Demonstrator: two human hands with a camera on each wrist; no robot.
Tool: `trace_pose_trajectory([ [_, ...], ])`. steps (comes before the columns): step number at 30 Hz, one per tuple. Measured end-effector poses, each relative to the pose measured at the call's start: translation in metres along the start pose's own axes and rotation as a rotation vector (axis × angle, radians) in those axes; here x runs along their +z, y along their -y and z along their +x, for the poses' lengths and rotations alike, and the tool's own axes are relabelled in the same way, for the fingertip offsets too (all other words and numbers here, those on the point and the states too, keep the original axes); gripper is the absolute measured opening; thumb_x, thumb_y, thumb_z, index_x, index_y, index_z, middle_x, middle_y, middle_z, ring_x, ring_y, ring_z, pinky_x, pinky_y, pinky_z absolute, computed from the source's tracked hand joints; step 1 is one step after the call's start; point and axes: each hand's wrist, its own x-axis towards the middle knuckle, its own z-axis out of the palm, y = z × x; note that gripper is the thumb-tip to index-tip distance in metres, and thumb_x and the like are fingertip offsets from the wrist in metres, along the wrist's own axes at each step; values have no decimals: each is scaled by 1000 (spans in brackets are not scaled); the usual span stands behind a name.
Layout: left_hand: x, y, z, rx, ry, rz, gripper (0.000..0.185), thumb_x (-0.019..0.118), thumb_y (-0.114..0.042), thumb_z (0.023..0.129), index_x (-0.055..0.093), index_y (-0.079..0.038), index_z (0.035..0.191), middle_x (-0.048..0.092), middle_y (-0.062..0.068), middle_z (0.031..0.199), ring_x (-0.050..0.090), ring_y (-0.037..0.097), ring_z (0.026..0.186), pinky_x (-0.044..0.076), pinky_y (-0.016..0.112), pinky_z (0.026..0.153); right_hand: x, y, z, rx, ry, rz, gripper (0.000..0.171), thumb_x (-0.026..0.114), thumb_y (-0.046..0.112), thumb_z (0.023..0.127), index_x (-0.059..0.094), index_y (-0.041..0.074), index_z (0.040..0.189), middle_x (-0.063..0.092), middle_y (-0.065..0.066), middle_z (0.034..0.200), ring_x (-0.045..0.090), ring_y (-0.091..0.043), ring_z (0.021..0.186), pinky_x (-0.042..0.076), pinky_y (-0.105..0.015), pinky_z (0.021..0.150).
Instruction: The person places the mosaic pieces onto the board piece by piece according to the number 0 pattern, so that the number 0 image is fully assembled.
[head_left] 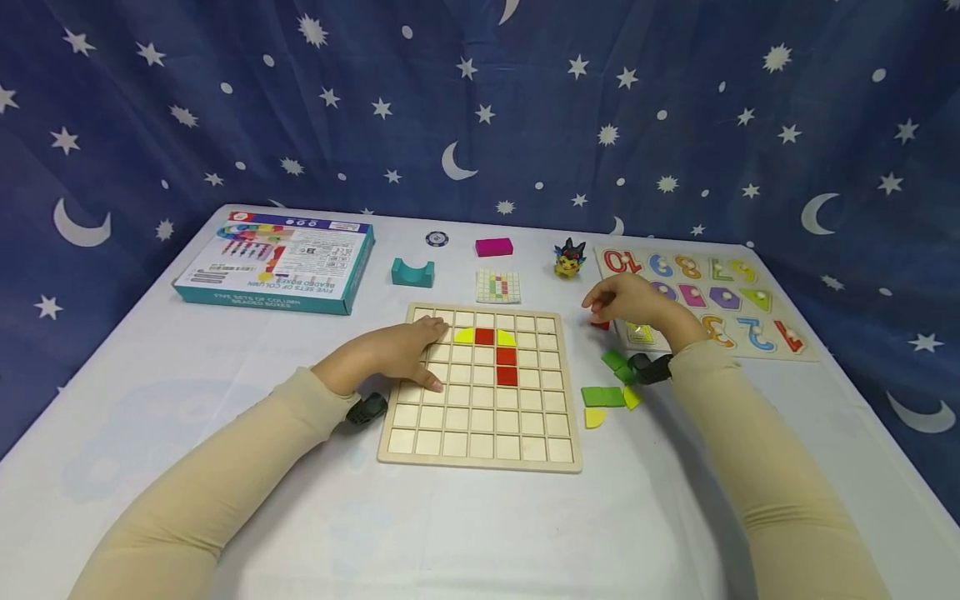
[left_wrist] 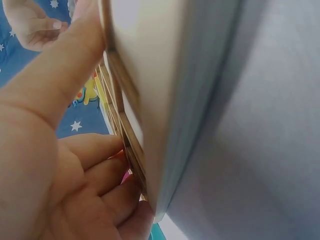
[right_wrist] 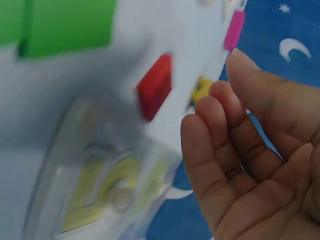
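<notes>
Wooden grid board: flat on the white surface before you, holding three red tiles and two yellow pieces. Your left hand rests on its left edge, fingers relaxed and slightly spread. Small red tile: loose, right of the board; your right hand hovers over it, fingers loosely curved, pinching nothing. Green tiles lie near. Number puzzle beyond.

backdrop dk blue w/ white stars+moons, top of frame | tablecloth white | grid board pale wood, centre | placed tiles red + yellow | loose tiles green/yellow, right of centre | box teal, upper left | sleeves beige
</notes>
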Motion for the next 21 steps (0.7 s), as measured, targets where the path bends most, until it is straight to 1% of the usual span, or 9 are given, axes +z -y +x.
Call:
trace_pose_trajectory([
  [4,0,1,0,0,-3,-3,98,74,-39,74,20,2,145,15,18,153,12,32,141,17,46,114,-3,-14,3,64,-2,-37,28,62,6,84,63,1,112,60,-11,96,51,-22,85,42,-29,72],
  [7,1,1,1,0,-2,2,97,73,-39,75,20,2,145,15,17,153,13,32,141,18,45,114,-2,-19,4,91,-11,-35,31,62,9,85,63,1,114,59,-13,100,48,-24,90,41,-33,78],
  [10,1,1,1,0,0,8,98,73,-40,75,20,2,145,15,17,153,13,32,141,18,45,114,0,-21,6,116,-23,-24,33,62,11,85,62,2,116,58,-15,106,48,-26,94,42,-38,84],
  [15,1,1,1,1,-1,8,98,73,-40,74,19,2,145,15,17,153,13,32,141,18,45,114,6,-17,7,123,-23,-59,36,65,8,83,62,1,118,60,-17,112,51,-27,97,43,-43,91],
  [18,1,1,1,1,-1,1,99,73,-40,74,19,2,145,15,17,153,12,32,141,17,45,114,9,-14,7,112,-17,-91,34,66,4,81,63,1,115,62,-17,109,51,-27,95,44,-42,89],
  [21,1,2,1,0,2,-1,99,73,-39,74,19,2,145,14,17,153,12,32,141,16,45,114,13,-13,8,86,-15,-118,29,67,0,78,66,2,107,63,-15,101,51,-26,89,46,-38,83],
])
